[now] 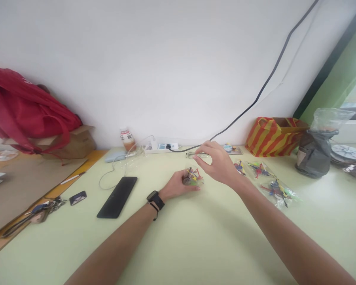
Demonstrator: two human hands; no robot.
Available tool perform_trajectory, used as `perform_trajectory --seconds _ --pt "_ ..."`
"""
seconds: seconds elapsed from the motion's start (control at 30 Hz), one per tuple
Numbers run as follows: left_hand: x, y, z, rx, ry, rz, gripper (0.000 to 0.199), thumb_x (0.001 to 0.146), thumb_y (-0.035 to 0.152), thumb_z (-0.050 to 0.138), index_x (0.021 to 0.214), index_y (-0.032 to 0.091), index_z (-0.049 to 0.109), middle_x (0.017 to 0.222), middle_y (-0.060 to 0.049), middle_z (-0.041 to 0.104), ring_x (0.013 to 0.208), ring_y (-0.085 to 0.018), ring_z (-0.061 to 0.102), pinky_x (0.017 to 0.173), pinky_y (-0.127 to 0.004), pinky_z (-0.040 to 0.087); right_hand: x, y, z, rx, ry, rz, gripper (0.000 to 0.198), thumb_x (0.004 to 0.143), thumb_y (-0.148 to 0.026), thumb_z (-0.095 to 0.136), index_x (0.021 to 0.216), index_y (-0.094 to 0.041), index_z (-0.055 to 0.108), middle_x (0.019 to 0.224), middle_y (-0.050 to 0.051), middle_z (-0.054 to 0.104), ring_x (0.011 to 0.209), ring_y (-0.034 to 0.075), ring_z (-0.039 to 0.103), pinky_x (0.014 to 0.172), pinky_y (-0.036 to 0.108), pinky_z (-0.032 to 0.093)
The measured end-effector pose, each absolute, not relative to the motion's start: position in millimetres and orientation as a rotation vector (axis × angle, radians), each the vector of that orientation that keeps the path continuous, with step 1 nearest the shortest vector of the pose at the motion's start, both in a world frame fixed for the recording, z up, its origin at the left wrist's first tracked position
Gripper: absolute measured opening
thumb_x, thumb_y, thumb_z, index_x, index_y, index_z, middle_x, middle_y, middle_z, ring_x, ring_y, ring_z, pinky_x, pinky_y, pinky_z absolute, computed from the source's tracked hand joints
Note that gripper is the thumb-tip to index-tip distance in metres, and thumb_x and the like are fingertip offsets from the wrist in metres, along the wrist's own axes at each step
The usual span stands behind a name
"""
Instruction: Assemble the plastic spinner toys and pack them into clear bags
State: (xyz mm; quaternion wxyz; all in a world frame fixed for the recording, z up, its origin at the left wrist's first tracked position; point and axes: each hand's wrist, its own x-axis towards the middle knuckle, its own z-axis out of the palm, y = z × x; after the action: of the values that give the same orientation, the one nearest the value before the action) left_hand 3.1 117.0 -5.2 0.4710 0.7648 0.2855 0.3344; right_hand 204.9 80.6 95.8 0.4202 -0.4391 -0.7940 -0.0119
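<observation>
My left hand [178, 185], with a black watch at the wrist, curls around a small clear container [187, 181] on the table. Little red, yellow, blue and green plastic pieces [194, 174] stick up in it. Above and to the right hovers my right hand [215, 160], thumb and fingertips brought close in a pinch; whether something thin is between them I cannot make out. To the right of that hand lie clear bags of similar coloured pieces [277, 190], one of them [259, 169] nearer the wall.
A black phone-like slab [117, 198], keys [46, 208] and a card [78, 197] lie left. Along the wall stand a bottle [127, 139], a power strip [163, 148] and a striped bag [273, 136]. A grey bag [313, 154] is far right, a red backpack [32, 111] far left.
</observation>
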Motion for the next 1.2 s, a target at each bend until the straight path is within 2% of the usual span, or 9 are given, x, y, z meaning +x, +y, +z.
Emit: perform_trajectory --seconds 0.23,0.37,0.6,0.67,0.77,0.9,1.03,1.1,1.2 --pt "2 115 10 1.749 0.655 0.829 0.042 0.088 0.044 0.078 0.118 0.015 0.072 0.129 -0.015 0.071 0.122 -0.030 0.065 0.107 -0.041 0.047 215 88 95 -1.099 -1.849 0.104 0.025 0.101 -0.041 0.057 0.116 -0.023 0.065 0.109 0.007 0.068 0.100 0.022 0.062 0.088 0.036 0.047" --pt "6 113 9 1.670 0.624 0.802 0.039 0.089 0.044 0.078 0.114 0.015 0.069 0.117 -0.014 0.076 0.116 -0.029 0.070 0.107 -0.042 0.048 223 97 89 -1.170 -1.877 0.324 0.037 0.102 -0.053 0.052 0.122 -0.024 0.063 0.116 0.008 0.068 0.104 0.022 0.063 0.086 0.036 0.050" --pt "10 107 15 1.602 0.556 0.840 0.046 0.089 0.046 0.077 0.121 0.014 0.068 0.103 -0.013 0.078 0.101 -0.028 0.077 0.100 -0.043 0.053 239 102 82 -1.086 -2.088 0.703 0.066 0.082 -0.052 0.079 0.138 -0.027 0.056 0.119 0.007 0.070 0.110 0.024 0.065 0.094 0.039 0.052" --pt "11 107 19 1.597 0.584 0.879 0.051 0.090 0.048 0.075 0.129 0.015 0.066 0.102 -0.012 0.079 0.096 -0.027 0.078 0.096 -0.041 0.055 242 103 81 -1.034 -2.114 0.812 0.062 0.083 -0.045 0.079 0.138 -0.026 0.057 0.108 0.006 0.073 0.100 0.023 0.068 0.090 0.039 0.054" --pt "12 104 28 1.626 0.683 0.884 0.047 0.095 0.052 0.067 0.119 0.013 0.074 0.099 -0.014 0.081 0.098 -0.028 0.077 0.095 -0.039 0.056 242 101 81 -1.057 -2.029 0.855 0.040 0.088 -0.039 0.072 0.123 -0.021 0.066 0.088 0.004 0.073 0.080 0.019 0.067 0.077 0.035 0.054" --pt "5 85 39 1.649 0.649 0.704 0.050 0.100 0.056 0.056 0.112 0.012 0.079 0.102 -0.015 0.081 0.109 -0.029 0.074 0.106 -0.042 0.051 241 81 75 -1.088 -1.875 0.876 0.029 0.086 -0.043 0.076 0.102 -0.019 0.070 0.068 -0.001 0.063 0.063 0.015 0.057 0.062 0.029 0.046" --pt "-3 54 33 1.584 0.684 0.643 0.049 0.099 0.057 0.057 0.117 0.018 0.080 0.123 -0.013 0.076 0.118 -0.030 0.069 0.107 -0.042 0.050 240 43 58 -1.045 -1.719 1.051 0.031 0.086 -0.047 0.078 0.098 -0.019 0.070 0.069 -0.001 0.061 0.065 0.014 0.056 0.064 0.029 0.047" --pt "-3 42 25 1.535 0.692 0.762 0.044 0.095 0.052 0.067 0.124 0.020 0.076 0.121 -0.012 0.076 0.115 -0.027 0.070 0.103 -0.039 0.052 238 26 47 -1.008 -1.658 1.145 0.032 0.087 -0.046 0.078 0.103 -0.020 0.069 0.075 -0.001 0.063 0.071 0.014 0.058 0.070 0.029 0.049" --pt "0 35 16 1.525 0.764 0.949 0.037 0.091 0.048 0.073 0.111 0.018 0.080 0.105 -0.011 0.077 0.097 -0.022 0.070 0.091 -0.033 0.054 235 13 32 -0.953 -1.557 1.297 0.038 0.084 -0.042 0.082 0.112 -0.022 0.068 0.089 0.001 0.067 0.083 0.016 0.062 0.080 0.031 0.050"
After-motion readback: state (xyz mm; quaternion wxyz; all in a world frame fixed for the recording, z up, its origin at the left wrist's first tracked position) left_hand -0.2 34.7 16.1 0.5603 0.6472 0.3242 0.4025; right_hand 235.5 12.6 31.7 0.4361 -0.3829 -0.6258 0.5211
